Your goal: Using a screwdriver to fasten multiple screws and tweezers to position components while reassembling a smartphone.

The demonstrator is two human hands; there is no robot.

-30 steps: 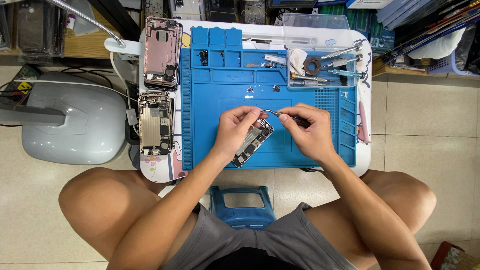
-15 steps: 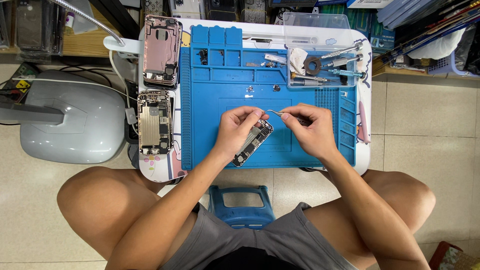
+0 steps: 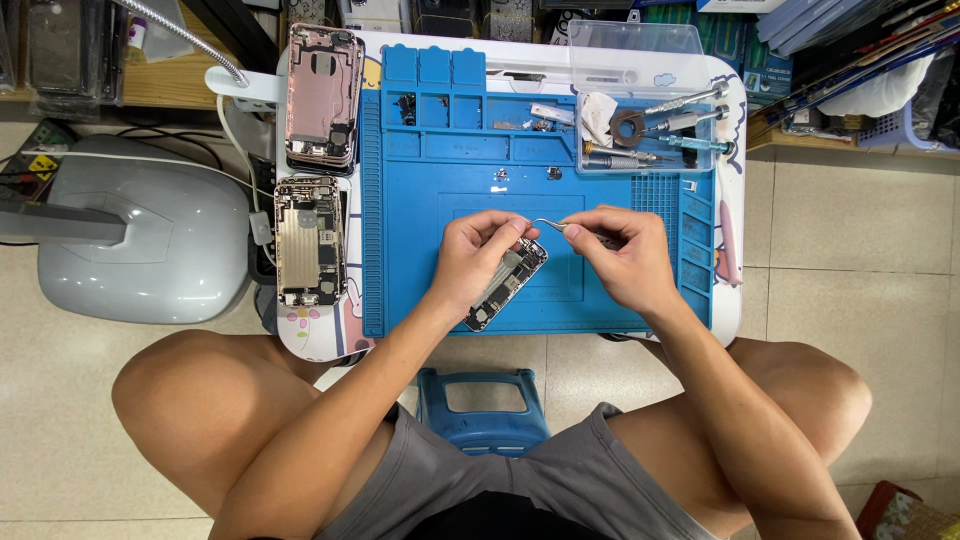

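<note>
Phone chassis (image 3: 506,284), opened and stripped, lies slantwise on the blue work mat (image 3: 420,230), its long axis running from lower left to upper right. The left hand (image 3: 478,252) curls over its upper left side, fingers closed on the frame and holding it steady. Just to the right, the right hand (image 3: 620,258) pinches slim curved tweezers (image 3: 548,224), whose tips point leftward at the chassis's upper end, right by the left fingertips. Both hands sit close; the left actually touches the chassis. Farther off, two more opened phone bodies (image 3: 312,165) rest at the table's left edge, and a clear tool tray (image 3: 640,100) stands behind.
</note>
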